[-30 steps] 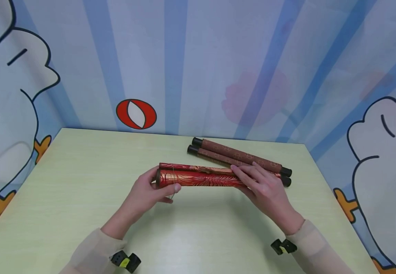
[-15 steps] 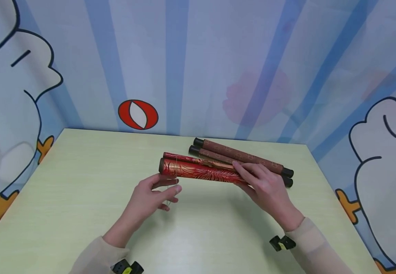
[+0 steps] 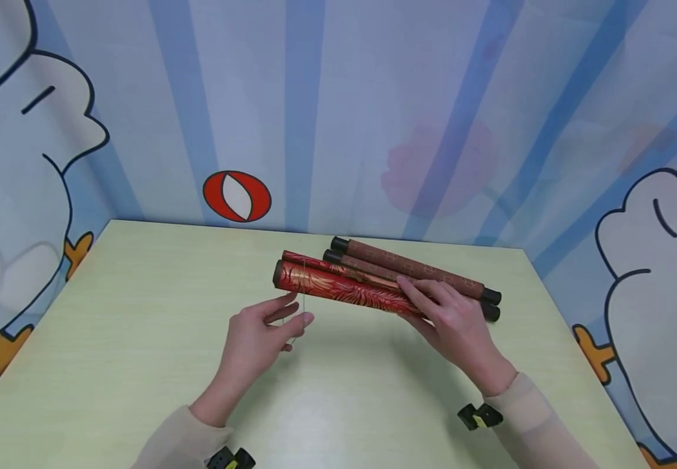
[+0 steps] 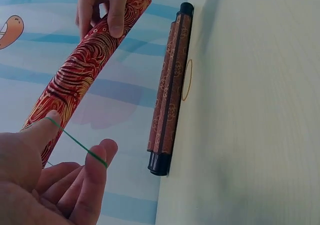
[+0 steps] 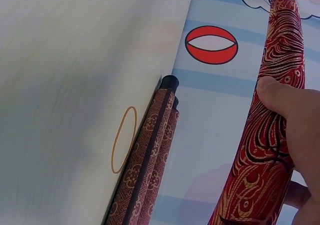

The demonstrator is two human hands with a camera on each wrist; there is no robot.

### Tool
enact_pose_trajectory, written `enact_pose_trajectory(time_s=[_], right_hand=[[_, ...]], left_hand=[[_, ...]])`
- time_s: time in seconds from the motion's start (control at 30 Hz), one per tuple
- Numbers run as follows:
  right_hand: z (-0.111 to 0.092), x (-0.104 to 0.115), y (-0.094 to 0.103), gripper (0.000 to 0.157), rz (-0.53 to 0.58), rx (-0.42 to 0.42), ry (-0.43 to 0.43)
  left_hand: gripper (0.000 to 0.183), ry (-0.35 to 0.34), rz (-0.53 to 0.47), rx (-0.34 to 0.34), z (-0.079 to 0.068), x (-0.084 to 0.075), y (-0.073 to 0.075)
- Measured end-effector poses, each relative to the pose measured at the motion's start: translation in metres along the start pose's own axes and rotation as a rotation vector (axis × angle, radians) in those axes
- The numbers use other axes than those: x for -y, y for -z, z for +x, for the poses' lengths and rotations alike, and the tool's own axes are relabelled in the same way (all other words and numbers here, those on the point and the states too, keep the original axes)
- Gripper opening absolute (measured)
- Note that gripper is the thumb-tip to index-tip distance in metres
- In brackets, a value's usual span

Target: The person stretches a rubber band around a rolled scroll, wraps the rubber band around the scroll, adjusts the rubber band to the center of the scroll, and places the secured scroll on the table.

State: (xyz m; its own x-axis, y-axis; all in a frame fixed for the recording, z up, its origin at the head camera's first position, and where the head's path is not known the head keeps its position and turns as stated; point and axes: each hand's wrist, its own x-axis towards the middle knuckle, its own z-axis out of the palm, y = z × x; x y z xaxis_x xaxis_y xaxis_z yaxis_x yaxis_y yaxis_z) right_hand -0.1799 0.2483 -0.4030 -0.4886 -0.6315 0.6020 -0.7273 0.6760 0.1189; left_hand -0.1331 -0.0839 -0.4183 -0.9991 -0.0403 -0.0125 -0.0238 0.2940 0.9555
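A red and gold scroll (image 3: 338,284), with a thick roll and a thinner one side by side, is held above the table, its left end raised. My right hand (image 3: 455,326) grips it near the right end, thumb on the thick roll in the right wrist view. My left hand (image 3: 259,335) is just below the scroll's left end, fingers bent and spread within a green rubber band (image 4: 77,141) stretched between the fingertips. In the head view a thin strand of it crosses the scroll's left end. Whether it passes right round the roll I cannot tell.
A brown patterned scroll (image 3: 411,258) in two rolls with black ends lies behind on the pale table (image 3: 186,293). Beside it lies an orange rubber band (image 5: 124,140), hidden in the head view. A printed curtain (image 3: 344,98) stands behind the table.
My left hand has let go of the red scroll's left end and dropped just below it, keeping the green rubber band stretched. The scroll's left end has risen. My right hand keeps its grip.
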Motion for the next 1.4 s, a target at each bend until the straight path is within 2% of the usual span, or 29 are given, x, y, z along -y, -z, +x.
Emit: enact_pose_trajectory(time_s=[0.1,0.3,0.37,0.5,0.73,0.87,1.03,1.23,1.4], right_hand=[[0.000,-0.001,-0.002,0.076,0.003,0.001,-0.001],[0.002,-0.002,-0.006,0.075,0.002,-0.023,0.002],[0.004,-0.001,-0.006,0.074,0.004,-0.023,-0.005],[0.004,0.001,-0.008,0.074,0.015,-0.012,-0.020],[0.003,0.003,-0.009,0.072,0.022,0.002,-0.037],[0.004,0.003,-0.008,0.071,0.023,0.002,-0.041],[0.004,0.004,-0.010,0.073,0.021,-0.005,-0.039],[0.004,0.006,-0.014,0.071,0.027,-0.008,-0.047],[0.004,0.006,-0.014,0.072,0.048,-0.009,-0.067]], left_hand=[[0.063,-0.021,0.063,-0.018,-0.003,-0.001,-0.002],[0.075,-0.072,0.252,-0.091,-0.007,-0.003,-0.005],[0.080,-0.082,0.279,-0.110,-0.007,-0.003,-0.006],[0.084,-0.107,0.279,-0.127,-0.006,0.000,-0.010],[0.071,-0.043,0.280,-0.066,-0.001,0.001,-0.012],[0.068,-0.055,0.324,-0.074,0.001,0.000,-0.011],[0.084,-0.041,0.399,-0.110,0.005,0.002,-0.015],[0.105,0.015,0.333,-0.114,0.007,0.002,-0.024],[0.117,-0.027,0.301,-0.155,0.001,0.001,-0.029]])
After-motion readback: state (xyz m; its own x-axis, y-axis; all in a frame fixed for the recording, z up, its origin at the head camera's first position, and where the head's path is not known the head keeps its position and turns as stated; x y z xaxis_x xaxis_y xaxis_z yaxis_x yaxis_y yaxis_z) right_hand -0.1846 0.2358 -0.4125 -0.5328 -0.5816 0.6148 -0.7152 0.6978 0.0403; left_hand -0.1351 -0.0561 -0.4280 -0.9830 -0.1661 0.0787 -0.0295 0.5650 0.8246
